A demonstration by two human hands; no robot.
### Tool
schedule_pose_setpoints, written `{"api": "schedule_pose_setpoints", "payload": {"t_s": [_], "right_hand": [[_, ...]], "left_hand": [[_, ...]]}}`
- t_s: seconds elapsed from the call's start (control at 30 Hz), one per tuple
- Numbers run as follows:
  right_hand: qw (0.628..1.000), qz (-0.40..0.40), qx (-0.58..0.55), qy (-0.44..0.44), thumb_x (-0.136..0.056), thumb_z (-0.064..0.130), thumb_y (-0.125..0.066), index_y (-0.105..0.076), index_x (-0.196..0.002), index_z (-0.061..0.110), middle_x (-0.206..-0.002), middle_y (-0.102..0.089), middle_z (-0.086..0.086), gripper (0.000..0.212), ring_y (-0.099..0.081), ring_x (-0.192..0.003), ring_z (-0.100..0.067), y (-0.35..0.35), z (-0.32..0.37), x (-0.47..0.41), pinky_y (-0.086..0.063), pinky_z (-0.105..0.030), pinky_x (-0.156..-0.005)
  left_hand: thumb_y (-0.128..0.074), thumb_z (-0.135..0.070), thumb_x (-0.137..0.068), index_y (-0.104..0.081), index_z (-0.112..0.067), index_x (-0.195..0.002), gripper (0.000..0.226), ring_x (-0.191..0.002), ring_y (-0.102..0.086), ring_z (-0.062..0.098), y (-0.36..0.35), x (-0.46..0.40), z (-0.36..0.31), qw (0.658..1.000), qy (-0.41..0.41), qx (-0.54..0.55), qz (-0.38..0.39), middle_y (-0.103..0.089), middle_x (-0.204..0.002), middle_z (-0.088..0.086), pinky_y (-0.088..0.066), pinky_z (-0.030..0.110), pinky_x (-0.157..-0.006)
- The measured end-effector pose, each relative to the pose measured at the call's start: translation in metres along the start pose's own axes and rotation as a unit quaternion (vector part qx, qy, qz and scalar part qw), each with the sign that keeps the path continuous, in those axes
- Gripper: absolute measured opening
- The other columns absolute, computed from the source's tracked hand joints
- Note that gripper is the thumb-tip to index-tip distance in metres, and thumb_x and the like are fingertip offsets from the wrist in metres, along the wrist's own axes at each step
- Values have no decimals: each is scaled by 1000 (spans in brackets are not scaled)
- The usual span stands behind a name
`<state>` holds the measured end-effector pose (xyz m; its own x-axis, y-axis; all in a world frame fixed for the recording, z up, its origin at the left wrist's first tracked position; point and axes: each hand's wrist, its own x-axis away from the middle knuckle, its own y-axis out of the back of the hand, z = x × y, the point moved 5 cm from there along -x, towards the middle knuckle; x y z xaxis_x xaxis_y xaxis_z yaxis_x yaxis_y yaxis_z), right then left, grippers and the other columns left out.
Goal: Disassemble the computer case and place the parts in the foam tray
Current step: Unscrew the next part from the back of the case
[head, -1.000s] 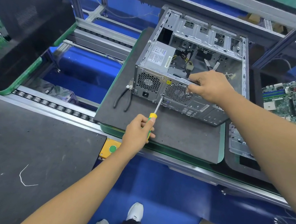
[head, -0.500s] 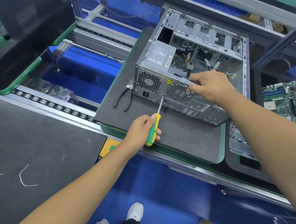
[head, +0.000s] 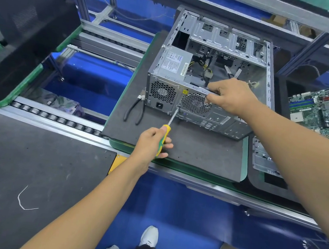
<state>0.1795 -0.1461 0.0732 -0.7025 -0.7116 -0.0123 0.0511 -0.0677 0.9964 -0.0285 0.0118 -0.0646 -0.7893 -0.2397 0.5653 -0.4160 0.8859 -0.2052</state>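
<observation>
While the left hand curls round the yellow-and-green handle of a screwdriver, the tool's shaft angles up toward one o'clock and its tip meets the rear panel of the computer case just beside the round fan grille. The case lies on its side with the open face up, sitting on a dark foam mat near the centre of the view. The right hand grips the top edge of the rear panel, fingers wrapped over the rim and thumb on the outer face beside the grille. Inside, the power supply occupies the ten o'clock corner of the case, with yellow and black cables trailing from it. Black-handled pliers lie on the mat at nine o'clock from the case, touching its corner. A green motherboard rests well apart at three o'clock.
</observation>
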Motion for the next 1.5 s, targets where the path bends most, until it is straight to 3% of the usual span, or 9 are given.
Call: {"api": "schedule_pose_setpoints", "payload": {"t_s": [0.1,0.3,0.53,0.7,0.9,1.0,1.17,1.4,1.5], "right_hand": [[1000,3,3,-2,-77,58,-44,-36,-66,17,-53,-42,-2,44,-39,-51,-16,0,0,0,-25,-31,-50],[1000,0,4,-5,-76,58,-42,-46,-70,14,-56,-52,-6,45,-47,-56,-21,-1,-2,0,-30,-32,-52],[1000,4,5,0,-77,57,-45,-37,-66,17,-52,-43,-3,42,-40,-51,-15,-1,0,0,-25,-32,-51],[1000,3,9,0,-77,57,-44,-38,-67,16,-52,-41,-2,43,-39,-51,-16,-1,-1,-1,-25,-31,-51],[1000,1,8,-6,-76,57,-42,-36,-67,15,-51,-37,-2,44,-35,-50,-15,0,0,0,-26,-32,-52],[1000,3,14,-7,-76,57,-41,-37,-67,15,-51,-38,-2,44,-35,-49,-14,1,1,0,-25,-32,-51],[1000,7,15,-11,-78,55,-44,-36,-66,15,-53,-40,-2,42,-37,-51,-13,0,0,0,-26,-33,-52],[1000,8,11,-5,-77,57,-43,-33,-64,18,-51,-36,-1,42,-36,-50,-14,1,1,0,-25,-32,-51],[1000,7,9,-3,-77,57,-43,-35,-64,18,-51,-37,-1,42,-37,-50,-14,1,1,0,-25,-32,-51]], "left_hand": [[-47,-51,-105,-70,-17,-104,40,-57,-62,10,-5,0,-2,999,32,4,24,-70,-80,-2,-45,23,-45],[-86,-41,-81,-56,-12,-108,50,-58,-63,9,3,-2,-8,999,-45,-2,-21,-61,-88,2,-47,25,-46],[-50,-49,-105,-66,-16,-107,37,-61,-61,9,4,-6,-12,998,-9,-57,30,-72,-84,-1,-49,23,-51],[-87,-42,-79,-49,-21,-126,64,-57,-59,6,5,-4,-8,998,-39,-40,-9,-58,-99,6,-50,24,-50],[-62,-38,-102,-61,-10,-111,29,-81,-78,18,6,-7,-13,996,-47,-57,40,-75,-90,11,-60,29,-62],[-46,-42,-108,-62,-12,-114,35,-69,-73,12,-1,-7,-14,994,-36,-72,69,-78,-97,5,-53,26,-52],[-80,-33,-89,-54,-21,-122,43,-59,-63,7,-4,-9,-18,991,-89,-97,24,-61,-93,6,-50,26,-49],[-46,-32,-109,-57,-14,-116,23,-65,-71,17,-9,-11,-25,985,-75,-120,96,-78,-93,8,-50,25,-54],[-61,-35,-102,-55,-16,-117,25,-58,-65,13,-20,-14,-31,982,-77,-136,103,-67,-100,11,-52,31,-51]]}}
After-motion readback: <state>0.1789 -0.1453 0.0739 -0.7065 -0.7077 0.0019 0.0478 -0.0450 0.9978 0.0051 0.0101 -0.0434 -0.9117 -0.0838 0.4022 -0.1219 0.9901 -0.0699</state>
